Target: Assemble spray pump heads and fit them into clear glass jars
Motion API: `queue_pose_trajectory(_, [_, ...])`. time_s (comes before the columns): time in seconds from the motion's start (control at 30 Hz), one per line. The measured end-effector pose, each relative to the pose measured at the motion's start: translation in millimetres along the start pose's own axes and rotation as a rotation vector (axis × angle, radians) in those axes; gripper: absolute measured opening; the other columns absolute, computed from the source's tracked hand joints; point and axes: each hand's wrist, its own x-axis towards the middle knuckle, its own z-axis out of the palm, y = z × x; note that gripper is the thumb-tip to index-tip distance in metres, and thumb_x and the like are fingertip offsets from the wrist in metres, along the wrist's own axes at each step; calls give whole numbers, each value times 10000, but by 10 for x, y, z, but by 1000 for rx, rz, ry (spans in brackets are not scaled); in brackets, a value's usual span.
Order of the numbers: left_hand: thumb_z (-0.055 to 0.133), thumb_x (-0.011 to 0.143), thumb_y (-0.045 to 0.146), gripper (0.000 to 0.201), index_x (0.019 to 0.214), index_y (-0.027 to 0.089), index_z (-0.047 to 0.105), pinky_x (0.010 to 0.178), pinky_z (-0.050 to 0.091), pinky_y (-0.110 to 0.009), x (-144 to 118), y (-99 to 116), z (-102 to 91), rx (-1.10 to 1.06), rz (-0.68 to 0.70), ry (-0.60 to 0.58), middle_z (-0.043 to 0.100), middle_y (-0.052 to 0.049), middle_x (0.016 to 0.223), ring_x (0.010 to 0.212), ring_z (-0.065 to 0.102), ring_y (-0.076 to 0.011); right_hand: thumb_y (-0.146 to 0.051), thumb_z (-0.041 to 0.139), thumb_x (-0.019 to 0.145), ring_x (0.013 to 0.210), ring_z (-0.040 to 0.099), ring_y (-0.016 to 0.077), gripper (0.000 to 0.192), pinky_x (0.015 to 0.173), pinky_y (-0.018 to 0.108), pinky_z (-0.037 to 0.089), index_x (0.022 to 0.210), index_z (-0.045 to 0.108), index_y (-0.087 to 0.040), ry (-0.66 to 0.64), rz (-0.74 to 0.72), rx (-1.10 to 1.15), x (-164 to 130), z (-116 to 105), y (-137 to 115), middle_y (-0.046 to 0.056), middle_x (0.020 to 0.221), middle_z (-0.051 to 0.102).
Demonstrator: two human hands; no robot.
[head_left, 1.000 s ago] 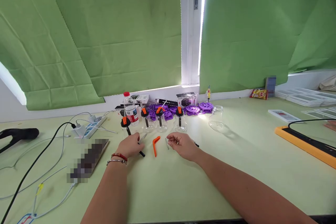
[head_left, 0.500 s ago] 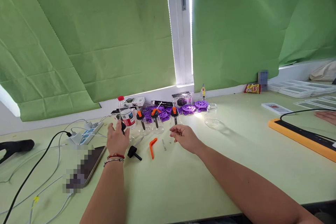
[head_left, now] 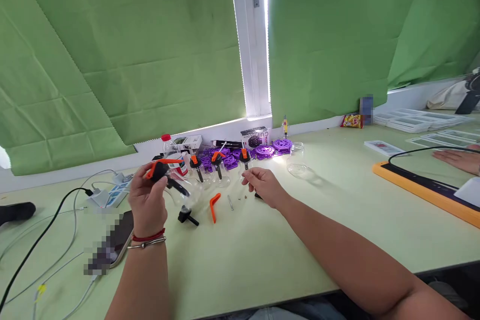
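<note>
Head view: we see the left hand [head_left: 148, 205] grasping a lidded jar [head_left: 182, 189]; half a second ago it was bare-fingered beside the bottle [head_left: 168, 146].
Lidded jar: left of the frame's centre, raised off the tabletop [head_left: 240, 260] and tilted, its black lid [head_left: 160, 171] by the thumb, its clear body slanting toward the lower right.
Left grip: clenched around the lid, with an orange lever [head_left: 173, 161] jutting from the fingers.
Right hand [head_left: 264, 187]: mid-frame, fingertips drawn together in front of the standing jars [head_left: 245, 157]; whether its grip pinches anything, we cannot tell. A second ago it was at the metal pin [head_left: 230, 203]; now they lie apart.
Loose parts: an orange piece [head_left: 214, 206] and a black cap with a stem [head_left: 187, 215] rest at lower centre, untouched. Two tiny bits [head_left: 245, 196] show between pin and right hand, where we made out one half a second ago.
What it means: we judge that attention has passed from the loose parts to the jar, whose lid looks attached.
Lidless jar [head_left: 297, 160]: upright, right of centre, well apart from both hands.
</note>
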Motion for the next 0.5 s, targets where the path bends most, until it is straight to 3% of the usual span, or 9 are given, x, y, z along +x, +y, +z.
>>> queue_pose_trajectory(0.1, [569,691,247,419,1107,206,544,673,498,-329,-174,131,194,-316,-353,-467,633,-44,870,725,613,-180,-571,555,763,455,423,58,432,408,200,291,774,624,-145,18,87,156,23,-48,-64,20,668,611])
queue_pose_trajectory(0.2, [580,684,208,404,1087,198,559,655,489,-322,-363,131,372,-403,-549,-638,643,-35,807,671,610,-170,-602,571,736,384,363,49,466,371,200,223,689,589,-139,-31,214,217,40,-66,-64,-12,518,540])
queue_pose_trajectory(0.4, [595,689,206,424,1109,217,541,695,483,-308,-572,14,538,-436,-654,-731,631,-28,841,723,616,-164,-476,599,753,339,277,35,369,361,184,171,590,488,-163,-5,375,303,69,-80,-5,-70,399,406])
queue_pose_trajectory(0.5, [605,719,287,363,1069,212,544,596,481,-277,-622,-33,597,-416,-710,-697,603,1,750,625,583,-136,-428,626,728,356,298,34,327,372,184,191,592,516,-151,-41,333,297,71,-101,3,-63,414,428])
